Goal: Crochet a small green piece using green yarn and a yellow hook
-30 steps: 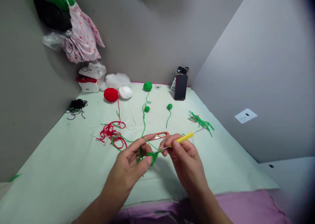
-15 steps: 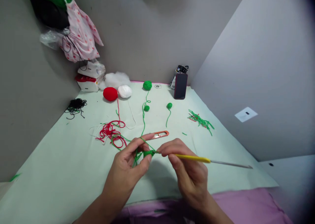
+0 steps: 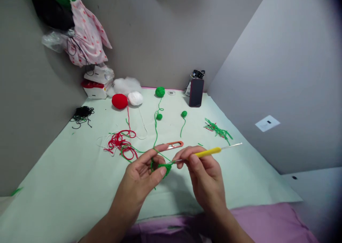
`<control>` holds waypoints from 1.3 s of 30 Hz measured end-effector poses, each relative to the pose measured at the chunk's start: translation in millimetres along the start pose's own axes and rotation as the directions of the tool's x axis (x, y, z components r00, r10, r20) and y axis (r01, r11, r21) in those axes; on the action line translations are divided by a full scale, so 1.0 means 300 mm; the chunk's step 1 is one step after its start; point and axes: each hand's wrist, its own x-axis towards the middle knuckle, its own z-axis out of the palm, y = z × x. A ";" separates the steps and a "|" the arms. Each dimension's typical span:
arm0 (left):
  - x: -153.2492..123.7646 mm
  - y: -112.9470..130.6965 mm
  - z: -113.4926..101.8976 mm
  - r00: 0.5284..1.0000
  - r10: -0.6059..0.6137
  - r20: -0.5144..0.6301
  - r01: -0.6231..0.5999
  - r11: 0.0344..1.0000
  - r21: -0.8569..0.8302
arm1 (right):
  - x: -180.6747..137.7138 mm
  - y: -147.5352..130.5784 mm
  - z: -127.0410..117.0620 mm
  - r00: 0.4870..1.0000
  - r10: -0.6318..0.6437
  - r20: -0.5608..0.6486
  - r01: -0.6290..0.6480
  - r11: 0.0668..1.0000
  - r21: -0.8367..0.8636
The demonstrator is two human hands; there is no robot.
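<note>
My left hand pinches a small green crochet piece between thumb and fingers, and green yarn runs over its raised index finger. In my right hand is a crochet hook with a yellow handle, gripped like a pen. Its metal tip meets the edge of the crochet piece; the exact stitch is too small to make out. The other metal end points up to the right. From my index finger the yarn leads back toward a green yarn ball. An orange cutter lies just beyond my fingers.
Red and white yarn balls sit at the back left near white stuffing. Tangled red yarn lies left of my hands. A phone stands at the back right, with green yarn scraps in front of it.
The crochet hook has swung so its far end points higher and nearer. My left hand has turned the crochet piece slightly, showing more of it.
</note>
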 end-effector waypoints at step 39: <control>0.019 -0.017 -0.032 0.989 -0.070 0.127 0.088 0.986 -0.143 | 0.018 -0.003 0.043 0.964 -0.253 0.081 0.264 0.941 -0.211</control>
